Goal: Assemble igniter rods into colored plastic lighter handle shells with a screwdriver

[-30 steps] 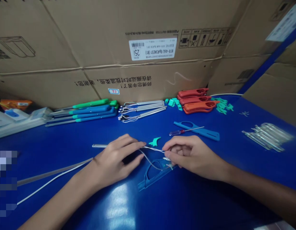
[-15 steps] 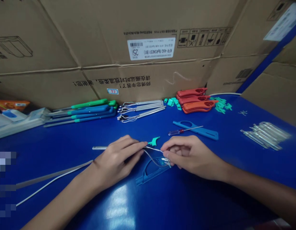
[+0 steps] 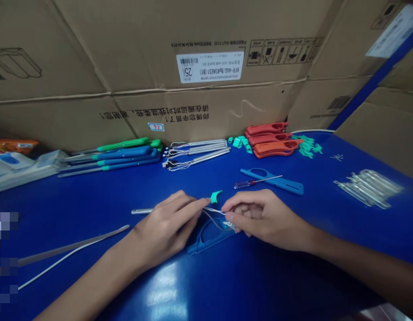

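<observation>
My left hand [image 3: 169, 223] is closed around a silver metal tube [image 3: 141, 211], whose end sticks out to the left. White wires [image 3: 213, 210] run from its fingertips across to my right hand [image 3: 266, 218]. There the thumb and index finger pinch the wires, with the other fingers curled in. Beneath both hands lies a blue plastic handle half [image 3: 204, 244] with an oval opening. A thin grey wire [image 3: 211, 218] and a small white part [image 3: 229, 224] show over it, partly hidden by my right fingers. Just beyond my left index fingertip sits a small teal trigger piece [image 3: 215, 197].
A screwdriver [image 3: 244, 183] and another blue handle half [image 3: 286, 182] lie beyond my right hand. Farther back are wired silver tubes [image 3: 206, 151], red-orange handles [image 3: 273, 140] and blue-green handled tools [image 3: 126, 156]. Metal tubes [image 3: 370, 189] lie right; a cardboard wall [image 3: 199, 31] stands behind.
My left hand has shifted slightly right, nearer my right hand, and the tube end has moved with it. Both hands keep their grips, and the view has drifted a little.
</observation>
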A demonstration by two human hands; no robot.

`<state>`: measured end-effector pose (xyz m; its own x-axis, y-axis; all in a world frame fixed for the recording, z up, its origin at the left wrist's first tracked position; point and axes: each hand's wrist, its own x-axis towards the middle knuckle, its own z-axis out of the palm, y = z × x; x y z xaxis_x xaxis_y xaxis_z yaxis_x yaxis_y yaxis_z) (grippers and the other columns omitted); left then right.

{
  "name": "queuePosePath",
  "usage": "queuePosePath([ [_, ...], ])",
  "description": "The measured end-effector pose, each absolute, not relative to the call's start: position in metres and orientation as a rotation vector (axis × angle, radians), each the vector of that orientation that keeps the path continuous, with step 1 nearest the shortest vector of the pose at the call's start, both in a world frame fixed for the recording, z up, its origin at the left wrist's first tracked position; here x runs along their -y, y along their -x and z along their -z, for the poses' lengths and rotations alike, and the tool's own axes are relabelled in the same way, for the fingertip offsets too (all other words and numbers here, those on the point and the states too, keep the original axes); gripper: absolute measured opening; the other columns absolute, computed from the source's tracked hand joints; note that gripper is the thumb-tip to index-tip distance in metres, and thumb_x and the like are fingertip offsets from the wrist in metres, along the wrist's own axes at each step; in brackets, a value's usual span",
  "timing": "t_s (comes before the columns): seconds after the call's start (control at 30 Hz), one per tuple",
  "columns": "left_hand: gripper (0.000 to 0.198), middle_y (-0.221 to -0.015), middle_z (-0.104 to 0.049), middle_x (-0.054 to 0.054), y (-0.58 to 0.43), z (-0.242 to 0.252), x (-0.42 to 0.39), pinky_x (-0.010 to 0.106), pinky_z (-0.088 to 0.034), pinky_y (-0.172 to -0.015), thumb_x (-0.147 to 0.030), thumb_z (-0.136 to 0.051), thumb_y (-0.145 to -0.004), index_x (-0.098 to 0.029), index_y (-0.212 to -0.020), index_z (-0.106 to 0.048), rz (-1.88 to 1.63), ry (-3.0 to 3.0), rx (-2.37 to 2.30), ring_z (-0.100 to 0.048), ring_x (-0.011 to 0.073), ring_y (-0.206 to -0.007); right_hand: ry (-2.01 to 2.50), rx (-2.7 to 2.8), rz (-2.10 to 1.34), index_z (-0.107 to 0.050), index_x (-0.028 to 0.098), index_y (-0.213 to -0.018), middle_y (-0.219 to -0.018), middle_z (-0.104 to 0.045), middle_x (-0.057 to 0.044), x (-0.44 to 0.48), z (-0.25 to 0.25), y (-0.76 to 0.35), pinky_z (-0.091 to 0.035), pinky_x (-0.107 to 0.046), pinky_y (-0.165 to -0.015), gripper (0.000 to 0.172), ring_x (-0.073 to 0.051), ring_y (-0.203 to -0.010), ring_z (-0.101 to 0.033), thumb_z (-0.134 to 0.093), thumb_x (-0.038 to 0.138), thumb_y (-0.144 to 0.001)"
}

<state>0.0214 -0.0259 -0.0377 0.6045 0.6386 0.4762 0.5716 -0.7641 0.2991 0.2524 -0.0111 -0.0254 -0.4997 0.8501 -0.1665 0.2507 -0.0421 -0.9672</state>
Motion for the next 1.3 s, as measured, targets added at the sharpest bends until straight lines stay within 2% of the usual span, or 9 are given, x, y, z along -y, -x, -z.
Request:
queuePosePath([
  [0.2,0.019,-0.094,-0.068,0.009,-0.024,0.036,0.027,0.032,-0.052,-0.078,-0.010,-0.056,-0.090,-0.013,-0.108,-0.062,-0.863,-2.711,-0.978,-0.060,0.0173,-0.083,1.153,1.703,-1.614,-0.067,0.014,-0.086,-0.061,-0.057,0.002,0.012,0.027,-0.251,-0.044,-0.022,-0.050,0.016,-0.009,-0.054,-0.053,-0.068,0.028,-0.076],
  [0.33,0.014,-0.091,-0.067,0.007,-0.026,0.035,0.029,0.032,-0.050,-0.076,-0.010,-0.055,-0.091,-0.013,-0.103,-0.062,-0.854,-2.705,-0.974,-0.060,0.0167,-0.081,1.169,1.684,-1.615,-0.067,0.014,-0.085,-0.062,-0.057,0.002,0.013,0.027,-0.250,-0.045,-0.021,-0.051,0.017,-0.008,-0.055,-0.053,-0.069,0.028,-0.076],
  [0.57,0.025,-0.087,-0.066,0.006,-0.025,0.038,0.030,0.031,-0.049,-0.071,-0.009,-0.049,-0.091,-0.014,-0.114,-0.057,-0.812,-2.730,-1.092,-0.058,0.0158,-0.074,1.147,1.607,-1.677,-0.065,0.014,-0.087,-0.059,-0.058,0.003,0.012,0.020,-0.250,-0.043,-0.020,-0.045,0.020,-0.007,-0.048,-0.050,-0.072,0.029,-0.075],
  [0.77,0.036,-0.089,-0.065,0.004,-0.023,0.039,0.031,0.031,-0.051,-0.073,-0.009,-0.043,-0.089,-0.015,-0.125,-0.046,-0.811,-2.659,-1.168,-0.060,0.0169,-0.078,1.076,1.619,-1.682,-0.063,0.013,-0.090,-0.066,-0.063,0.000,0.012,0.019,-0.250,-0.051,-0.023,-0.053,0.016,-0.009,-0.054,-0.058,-0.066,0.024,-0.079],
  [0.9,0.035,-0.090,-0.063,0.004,-0.023,0.040,0.031,0.029,-0.051,-0.074,-0.008,-0.044,-0.088,-0.016,-0.121,-0.045,-0.821,-2.608,-1.184,-0.061,0.0155,-0.081,1.064,1.658,-1.643,-0.064,0.012,-0.092,-0.067,-0.062,-0.001,0.013,0.023,-0.251,-0.052,-0.023,-0.053,0.018,-0.010,-0.056,-0.058,-0.065,0.026,-0.080],
  [1.07,0.025,-0.089,-0.061,0.003,-0.027,0.038,0.031,0.025,-0.050,-0.073,-0.008,-0.051,-0.088,-0.016,-0.112,-0.050,-0.942,-2.571,-1.150,-0.059,0.0134,-0.080,0.995,1.964,-1.188,-0.068,0.014,-0.093,-0.081,-0.064,-0.003,0.014,0.026,-0.254,-0.047,-0.023,-0.053,0.019,-0.010,-0.061,-0.055,-0.069,0.022,-0.076],
  [1.17,0.024,-0.093,-0.061,0.004,-0.032,0.036,0.034,0.024,-0.050,-0.075,-0.006,-0.056,-0.087,-0.014,-0.109,-0.053,-1.029,-2.533,-1.089,-0.058,0.0126,-0.084,0.829,2.121,-0.822,-0.067,0.013,-0.100,-0.090,-0.067,-0.005,0.016,0.027,-0.254,-0.050,-0.028,-0.074,0.029,-0.014,-0.078,-0.061,-0.073,0.016,-0.072],
  [1.23,0.023,-0.095,-0.061,0.005,-0.036,0.035,0.038,0.025,-0.050,-0.078,-0.005,-0.058,-0.086,-0.013,-0.107,-0.054,-1.074,-2.517,-1.042,-0.058,0.0129,-0.087,0.736,2.177,-0.735,-0.065,0.012,-0.105,-0.098,-0.068,-0.007,0.017,0.029,-0.253,-0.048,-0.030,-0.087,0.034,-0.017,-0.092,-0.061,-0.073,0.015,-0.073],
  [1.3,0.022,-0.094,-0.062,0.005,-0.040,0.034,0.040,0.025,-0.050,-0.080,-0.004,-0.059,-0.085,-0.013,-0.104,-0.055,-1.098,-2.493,-1.017,-0.059,0.0128,-0.088,0.698,2.211,-0.731,-0.064,0.011,-0.108,-0.097,-0.069,-0.007,0.019,0.032,-0.251,-0.048,-0.028,-0.087,0.031,-0.016,-0.093,-0.061,-0.070,0.016,-0.077],
])
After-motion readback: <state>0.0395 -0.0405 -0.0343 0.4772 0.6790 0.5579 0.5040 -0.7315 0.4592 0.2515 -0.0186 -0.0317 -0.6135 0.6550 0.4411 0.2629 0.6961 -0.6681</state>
